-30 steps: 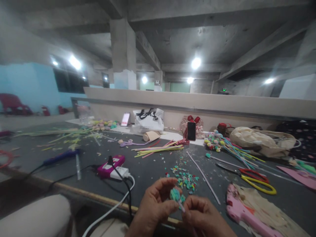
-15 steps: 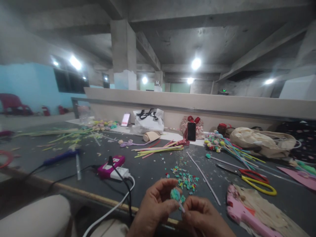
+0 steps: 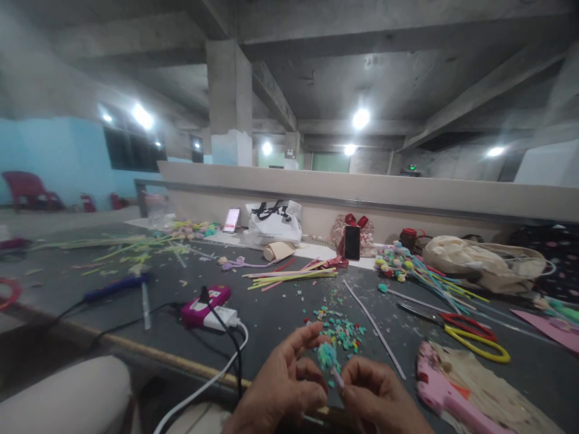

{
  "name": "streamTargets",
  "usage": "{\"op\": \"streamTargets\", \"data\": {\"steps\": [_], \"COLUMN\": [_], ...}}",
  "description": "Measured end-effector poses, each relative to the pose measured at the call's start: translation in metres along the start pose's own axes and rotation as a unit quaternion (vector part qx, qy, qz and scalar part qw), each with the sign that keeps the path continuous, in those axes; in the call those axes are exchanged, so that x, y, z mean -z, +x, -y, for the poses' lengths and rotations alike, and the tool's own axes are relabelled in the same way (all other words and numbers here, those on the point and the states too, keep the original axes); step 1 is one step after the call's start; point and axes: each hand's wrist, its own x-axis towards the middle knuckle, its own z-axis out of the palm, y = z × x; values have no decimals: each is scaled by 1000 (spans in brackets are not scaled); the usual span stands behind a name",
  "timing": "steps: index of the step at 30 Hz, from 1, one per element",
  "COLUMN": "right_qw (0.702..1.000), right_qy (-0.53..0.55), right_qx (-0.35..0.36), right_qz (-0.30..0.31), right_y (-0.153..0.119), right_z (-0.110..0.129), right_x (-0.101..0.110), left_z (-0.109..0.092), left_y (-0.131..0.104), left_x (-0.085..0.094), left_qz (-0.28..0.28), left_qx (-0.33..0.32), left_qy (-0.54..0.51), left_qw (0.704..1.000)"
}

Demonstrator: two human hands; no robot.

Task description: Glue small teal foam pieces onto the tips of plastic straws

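My right hand (image 3: 377, 395) pinches the pale lilac stem (image 3: 338, 378) of a craft flower. Its rounded turquoise head (image 3: 326, 357), covered in small pieces, tilts up toward the left. Beside the head, my left hand (image 3: 289, 383) has its fingers apart and curved, with nothing visible held in it. Just beyond both hands lies a scatter of small turquoise, yellow and red pieces (image 3: 344, 330). To the right of that pile rests a loose lilac stick (image 3: 374, 328). Another lilac stem with a turquoise tip (image 3: 383, 289) lies farther back.
Scissors (image 3: 474, 342) with red and yellow handles and a pink glue gun (image 3: 446, 386) on stained cloth lie right. A bundle of flower stems (image 3: 398, 262) sits behind. Loose sticks (image 3: 289, 276), a magenta power strip (image 3: 205, 306) with cables and a blue-handled tool (image 3: 113, 288) lie centre and left.
The left thumb and fingers have spread away from the flower head. The right hand still pinches the stem, and the head has shifted slightly to the right.
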Motion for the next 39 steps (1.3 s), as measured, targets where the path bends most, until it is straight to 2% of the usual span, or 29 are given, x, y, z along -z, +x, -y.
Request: {"op": "streamTargets", "data": {"steps": [5,8,12,16,19,22,26,31,35,39], "right_qw": [997,987,960,923,899,891,900,938,963,966], "right_qy": [-3,-67,-182,-278,-325,-339,-330,-240,-172,-158], "right_qx": [72,121,155,190,208,222,219,190,152,158], "right_qz": [-39,-77,-146,-189,-208,-206,-183,-164,-141,-128], "right_y": [3,5,6,9,11,13,13,13,15,17], "right_z": [-15,-22,-23,-20,-19,-20,-21,-21,-21,-19], "right_x": [-1,-2,-2,-5,-10,-13,-10,0,-2,-6], "left_z": [9,20,34,44,47,44,31,19,20,24], "left_y": [3,6,9,15,18,18,12,6,7,9], "left_x": [-2,-11,-22,-23,-20,-19,-19,-17,-17,-16], "left_qz": [-2,-12,-50,-100,-135,-151,-156,-172,-153,-139], "left_qx": [18,-18,-23,-20,-16,-17,-38,-48,-32,-25], "left_qy": [46,-18,-63,-132,-154,-136,-139,-128,-116,-117], "left_qw": [999,1000,996,986,979,979,977,976,981,983]}}
